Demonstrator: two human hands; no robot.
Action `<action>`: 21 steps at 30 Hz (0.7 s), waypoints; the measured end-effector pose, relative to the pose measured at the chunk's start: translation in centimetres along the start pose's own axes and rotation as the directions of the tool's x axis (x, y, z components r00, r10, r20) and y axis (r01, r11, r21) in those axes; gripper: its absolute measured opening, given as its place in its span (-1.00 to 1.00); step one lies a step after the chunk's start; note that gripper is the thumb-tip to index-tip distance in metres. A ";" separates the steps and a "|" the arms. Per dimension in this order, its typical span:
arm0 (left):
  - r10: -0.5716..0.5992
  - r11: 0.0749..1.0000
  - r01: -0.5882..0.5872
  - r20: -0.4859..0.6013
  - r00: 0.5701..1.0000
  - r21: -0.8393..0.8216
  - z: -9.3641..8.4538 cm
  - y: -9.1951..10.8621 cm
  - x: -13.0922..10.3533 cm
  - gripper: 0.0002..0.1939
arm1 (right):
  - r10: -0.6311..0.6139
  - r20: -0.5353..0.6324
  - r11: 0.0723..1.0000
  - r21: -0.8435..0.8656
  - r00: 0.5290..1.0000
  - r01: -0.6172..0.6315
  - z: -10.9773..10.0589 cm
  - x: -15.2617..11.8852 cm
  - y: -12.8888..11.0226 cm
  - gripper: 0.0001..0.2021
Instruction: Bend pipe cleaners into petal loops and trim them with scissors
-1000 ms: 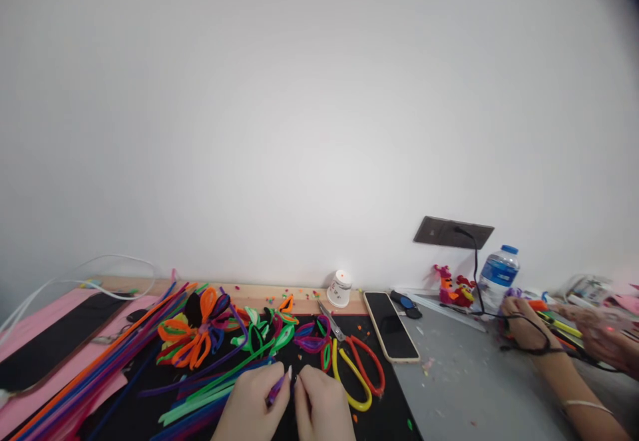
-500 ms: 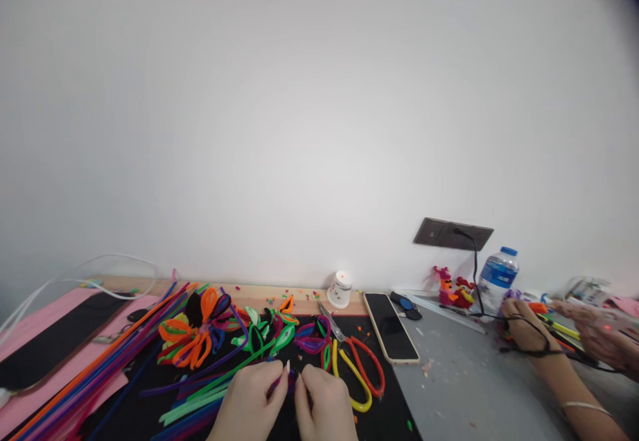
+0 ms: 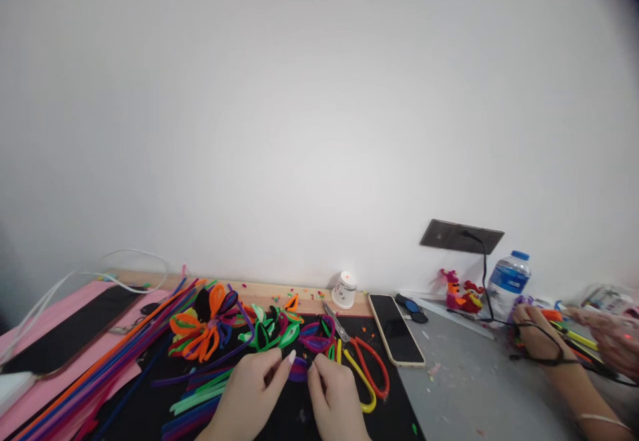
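Between my two hands is a short purple pipe cleaner (image 3: 298, 370), bent into a curve. My left hand (image 3: 252, 388) pinches its left end between thumb and finger. At its other end my right hand (image 3: 335, 391) is closed in a pinch, its fingertips partly hidden. Just beyond lie a purple pipe-cleaner loop shape (image 3: 317, 336), green pipe-cleaner loops (image 3: 272, 326) and an orange pipe-cleaner flower (image 3: 212, 324). Scissors (image 3: 367, 368) with red and yellow handles rest beside my right hand, blades pointing away.
Loose pipe cleaners (image 3: 130, 344) run along the left over pink sheets. A paper cup (image 3: 344, 291), a phone (image 3: 397, 331) and a water bottle (image 3: 508, 280) stand or lie farther right. Another person's hand (image 3: 536, 338) works at the right, near a black cable (image 3: 484, 281).
My hands have moved slightly apart, so more of the purple pipe cleaner shows between them. The whole view has shifted a little, moving the scene rightward.
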State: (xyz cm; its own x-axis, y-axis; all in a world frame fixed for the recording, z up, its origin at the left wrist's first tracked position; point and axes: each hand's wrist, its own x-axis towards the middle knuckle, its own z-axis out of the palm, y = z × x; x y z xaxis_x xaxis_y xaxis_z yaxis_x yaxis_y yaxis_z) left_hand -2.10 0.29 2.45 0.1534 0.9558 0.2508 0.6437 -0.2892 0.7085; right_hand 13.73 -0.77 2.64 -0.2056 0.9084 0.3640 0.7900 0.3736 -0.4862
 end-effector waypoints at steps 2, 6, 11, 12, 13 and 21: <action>0.012 0.999 -0.013 0.030 0.999 0.029 0.3 -0.2 0.0 -0.63 | -0.033 0.030 0.999 0.000 0.999 0.033 0.0 0.1 -0.2 -0.72; 0.063 0.986 -0.067 0.034 0.997 0.153 0.7 -0.3 -0.1 -0.66 | -0.043 0.062 0.998 -0.040 0.997 0.045 -0.1 0.1 -0.2 -0.71; 0.138 0.973 -0.142 0.039 0.990 0.184 -0.7 0.1 -0.3 -0.67 | 0.001 0.006 1.000 -0.024 1.000 -0.001 -0.3 0.2 0.0 -0.69; 0.144 0.973 -0.145 0.019 0.989 0.178 -1.3 0.2 -0.1 -0.67 | 0.032 -0.032 0.999 0.000 0.999 -0.032 -0.3 0.3 0.1 -0.68; 0.150 0.971 -0.147 -0.001 0.989 0.188 -2.1 0.3 0.1 -0.67 | 0.073 -0.071 0.997 0.027 0.995 -0.071 -0.4 0.4 0.3 -0.68; 0.167 0.949 -0.194 0.128 0.978 0.250 -7.3 -0.1 1.7 -0.73 | 0.303 -0.121 0.948 0.142 0.945 -0.286 -1.6 1.5 1.6 -0.66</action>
State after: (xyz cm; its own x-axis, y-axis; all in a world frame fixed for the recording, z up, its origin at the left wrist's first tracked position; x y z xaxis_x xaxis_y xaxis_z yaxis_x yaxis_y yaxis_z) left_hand -7.43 1.57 7.62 0.3531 0.8931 0.2788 0.7682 -0.4469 0.4584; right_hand 15.60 0.86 3.66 0.1154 0.9491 0.2932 0.7254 0.1211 -0.6776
